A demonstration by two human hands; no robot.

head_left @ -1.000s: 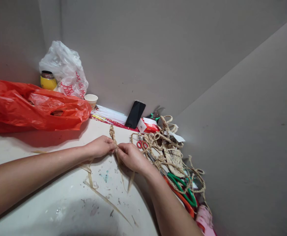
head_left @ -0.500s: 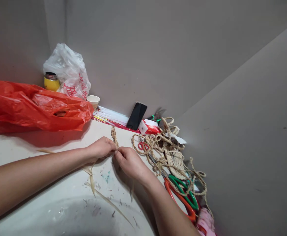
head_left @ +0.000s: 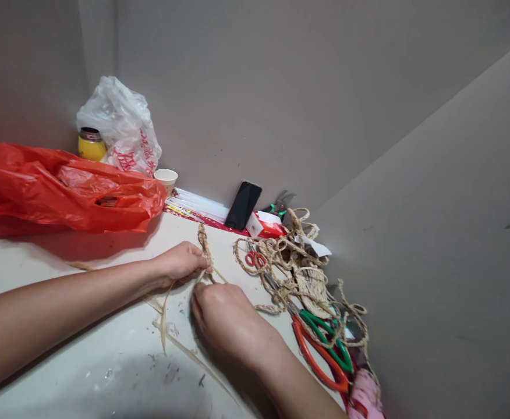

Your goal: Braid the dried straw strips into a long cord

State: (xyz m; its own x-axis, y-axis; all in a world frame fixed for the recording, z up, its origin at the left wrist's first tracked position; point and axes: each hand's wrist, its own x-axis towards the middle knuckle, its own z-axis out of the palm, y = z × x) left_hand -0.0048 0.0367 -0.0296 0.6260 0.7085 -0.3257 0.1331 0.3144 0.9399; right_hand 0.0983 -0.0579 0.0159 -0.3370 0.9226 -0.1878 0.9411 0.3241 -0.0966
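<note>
The left hand [head_left: 183, 262], arm stretched straight, pinches the braid [head_left: 204, 240] near the table's [head_left: 106, 372] far edge; the right hand [head_left: 226, 314] curls just beside it, knuckles up (fingertips hidden, so I can't tell its grip).

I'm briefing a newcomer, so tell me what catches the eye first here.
Probably the crumpled red plastic bag, sprawled over the left of the white table. Next, large looped orange and green handles, at the right beside tangled tan braided cord. Between these, the left hand pinches a tan fibre braid; the right hand is just below.
</note>
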